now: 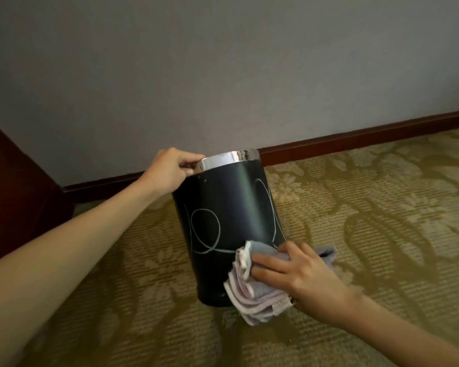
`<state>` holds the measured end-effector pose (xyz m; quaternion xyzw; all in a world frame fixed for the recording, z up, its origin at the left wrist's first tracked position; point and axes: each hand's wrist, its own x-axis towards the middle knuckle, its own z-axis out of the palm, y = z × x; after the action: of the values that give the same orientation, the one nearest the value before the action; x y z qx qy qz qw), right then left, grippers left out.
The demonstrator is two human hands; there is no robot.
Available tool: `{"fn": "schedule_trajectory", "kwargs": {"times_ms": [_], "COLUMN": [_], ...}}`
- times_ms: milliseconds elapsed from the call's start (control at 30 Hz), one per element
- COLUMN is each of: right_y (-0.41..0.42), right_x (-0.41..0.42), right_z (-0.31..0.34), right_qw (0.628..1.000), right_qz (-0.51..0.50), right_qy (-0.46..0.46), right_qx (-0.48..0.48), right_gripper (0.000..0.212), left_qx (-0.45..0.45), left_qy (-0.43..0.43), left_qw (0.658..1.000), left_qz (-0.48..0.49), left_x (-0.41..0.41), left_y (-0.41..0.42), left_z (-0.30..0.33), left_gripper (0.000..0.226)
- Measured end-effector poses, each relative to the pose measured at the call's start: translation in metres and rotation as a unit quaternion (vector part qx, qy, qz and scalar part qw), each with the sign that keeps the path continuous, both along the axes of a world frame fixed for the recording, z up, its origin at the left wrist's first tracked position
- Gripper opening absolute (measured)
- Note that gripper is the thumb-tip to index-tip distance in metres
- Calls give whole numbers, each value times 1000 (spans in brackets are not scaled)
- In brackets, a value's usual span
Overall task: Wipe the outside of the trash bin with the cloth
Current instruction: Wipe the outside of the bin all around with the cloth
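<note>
**A:** Now, where is the bin (223,221) at this moment?

**B:** It stands in the middle of the frame, on the carpet (368,207), close to the wall (223,62). It looks a little tilted, with its top away from the camera. The left hand (167,168) is closed on the silver rim (227,158), fingers curled over the edge, and holds it steady.

**A:** And the cloth (255,290)?

**B:** It is bunched under the right hand (300,271), at the lower right of the bin. The fingers are spread almost flat and press the cloth against the black side; they do not pinch it.

**A:** How to wipe well from here?

**B:** I think long strokes along the side are best, with the palm flat, so more cloth touches the surface. The pale looping lines on the side are to the left of the cloth; I cannot tell if they are decoration or marks. The left hand should turn the bin slowly, so the hidden back side also comes around.

**A:** Any risk?

**B:** If the press is too hard, the bin may slide on the carpet. The rim hold must be firm.
</note>
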<state>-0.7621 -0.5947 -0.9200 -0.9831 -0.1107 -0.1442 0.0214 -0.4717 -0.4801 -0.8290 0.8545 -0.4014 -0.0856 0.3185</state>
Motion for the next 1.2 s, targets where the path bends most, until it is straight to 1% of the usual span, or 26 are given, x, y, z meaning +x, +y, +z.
{"fn": "schedule_trajectory", "kwargs": {"times_ms": [33, 100, 167, 200, 267, 333, 400, 500, 567, 633, 700, 767, 867, 933, 967, 1033, 1133, 1200], "right_y": [0, -8, -26, -36, -51, -54, -45, -19, -4, 2, -1, -9, -26, -31, -30, -23, -2, 11], "right_x": [-3, 3, 24, 37, 60, 69, 59, 22, -3, -16, -14, -1, 30, 46, 48, 41, 10, -10], "right_z": [2, 17, 41, 55, 78, 85, 73, 33, 6, -7, 1, 19, 54, 71, 73, 65, 32, 9], "right_qw": [1000, 1000, 996, 990, 976, 970, 978, 995, 999, 999, 997, 997, 992, 982, 979, 985, 995, 993], "right_qz": [4, -14, -79, -117, -185, -212, -179, -90, -44, -11, 14, 8, -94, -154, -162, -130, -33, 1], "right_qy": [4, -2, -38, -65, -106, -115, -95, -36, -9, 7, 6, -14, -78, -110, -119, -115, -46, -17], "right_qx": [-10, -8, 26, 40, 40, 34, 39, 21, -12, -41, -72, -78, -8, 21, 17, -20, -86, -117], "right_gripper": [43, 50, 62, 64, 62, 61, 64, 65, 54, 41, 43, 49, 64, 62, 59, 53, 44, 39], "left_qx": [2, 18, 31, 31, 29, 38, 41, 29, 20, 28, 45, 55, 69, 82, 83, 78, 62, 49], "left_qy": [-8, -35, -49, -48, -61, -80, -71, -45, -29, -18, -13, -19, -30, -41, -46, -42, -14, 2], "left_qw": [1000, 998, 996, 994, 989, 983, 986, 993, 996, 996, 995, 993, 988, 983, 982, 985, 991, 992], "left_qz": [-10, -41, -72, -90, -133, -160, -142, -107, -86, -82, -90, -104, -137, -162, -166, -148, -118, -117], "left_x": [-1, -6, -14, -20, -32, -39, -37, -24, -16, -13, -15, -21, -33, -42, -43, -41, -33, -30], "left_y": [-5, -16, -27, -31, -40, -45, -48, -38, -27, -18, -15, -16, -24, -27, -27, -23, -11, -5], "left_z": [1, 3, 6, 9, 13, 16, 16, 13, 11, 8, 9, 13, 20, 22, 22, 20, 16, 14], "left_gripper": [43, 42, 42, 42, 46, 50, 49, 48, 46, 44, 44, 45, 44, 43, 42, 43, 44, 44]}}
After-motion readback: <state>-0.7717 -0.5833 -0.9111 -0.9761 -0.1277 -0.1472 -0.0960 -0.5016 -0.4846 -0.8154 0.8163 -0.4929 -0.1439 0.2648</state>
